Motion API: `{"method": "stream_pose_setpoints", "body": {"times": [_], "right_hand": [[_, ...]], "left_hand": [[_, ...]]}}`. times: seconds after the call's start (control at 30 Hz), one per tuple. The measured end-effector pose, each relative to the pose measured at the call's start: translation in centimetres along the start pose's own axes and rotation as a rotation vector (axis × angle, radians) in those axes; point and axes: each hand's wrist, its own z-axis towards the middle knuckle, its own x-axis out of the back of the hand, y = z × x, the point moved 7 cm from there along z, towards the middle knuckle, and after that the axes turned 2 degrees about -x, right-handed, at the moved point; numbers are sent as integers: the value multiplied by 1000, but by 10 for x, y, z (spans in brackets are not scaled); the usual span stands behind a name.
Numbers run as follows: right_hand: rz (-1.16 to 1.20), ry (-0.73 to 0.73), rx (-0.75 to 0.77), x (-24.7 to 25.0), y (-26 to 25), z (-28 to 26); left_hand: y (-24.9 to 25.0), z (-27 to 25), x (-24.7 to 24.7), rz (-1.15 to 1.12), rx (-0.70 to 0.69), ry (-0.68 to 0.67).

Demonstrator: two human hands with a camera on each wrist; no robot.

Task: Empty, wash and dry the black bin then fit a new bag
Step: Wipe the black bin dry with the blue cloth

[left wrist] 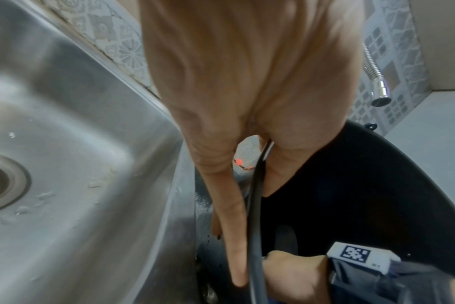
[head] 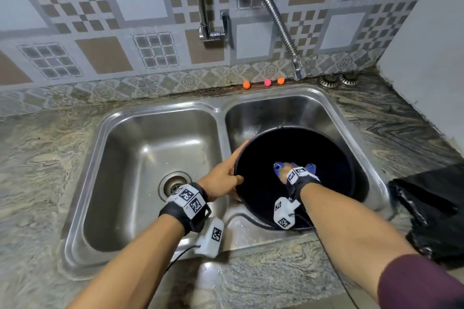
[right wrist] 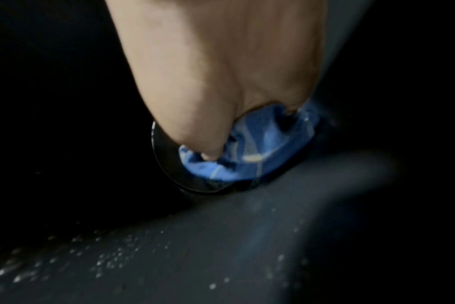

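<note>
**Desk:** Left to right, what have we got?

**Photographer:** A person at a double steel sink [head: 148, 105]. The left basin [head: 120, 183] holds only its drain [head: 175, 184]. The left hand [head: 221, 178] pinches the rim of the black bin [head: 356, 158], thumb over the inside of the lip and fingers [left wrist: 234, 236] running straight down the outer wall. The bin stands in the right basin, tilted toward the camera.

**Desk:** And the other hand?

**Photographer:** The right hand [head: 285, 173] is deep inside the bin, fingers curled round a bunched blue cloth [right wrist: 260, 152] and pressing it against the bottom. Droplets still bead the inner wall in the right wrist view.

**Desk:** Is water running?

**Photographer:** None shows at the flexible tap [head: 298, 70], whose nozzle hangs behind the right basin. Farthest right, crumpled black plastic [head: 431, 208] lies on the stone counter [head: 37, 158]; whether that is the new bag, I cannot tell.

**Desk:** So how far along?

**Photographer:** My reading: no rubbish in sight, so emptied and most likely washed. This looks like the drying, only partly done given those droplets. The bag is not yet fitted.
</note>
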Motion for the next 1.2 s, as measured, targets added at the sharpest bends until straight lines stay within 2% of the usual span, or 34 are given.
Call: {"method": "stream_pose_setpoints", "body": {"times": [0.1, 0.17, 0.23, 0.43, 0.63, 0.83, 1.0, 1.07, 1.2], "right_hand": [[87, -50, 63, -18, -16, 16], [184, -33, 101, -43, -17, 68], [213, -52, 116, -46, -22, 72], [342, -144, 214, -16, -45, -20], [253, -181, 356, -9, -32, -77], [120, -219, 443, -12, -13, -112], [43, -242, 537, -15, 0, -129], [9, -257, 579, -22, -1, -133], [-49, -218, 586, -26, -2, -133]], "left_hand": [[-7, -2, 2, -73, 30, -8], [-10, -3, 3, -111, 48, -12], [-11, -3, 1, -130, 61, -20], [-7, -4, -5, -177, 52, 14], [-9, -9, -27, -308, 21, 194], [-16, -11, -43, -391, 27, 315], [-18, -17, -55, -421, 71, 346], [-17, -19, -55, -383, 100, 362], [5, -18, -19, -112, 113, 427]]}}
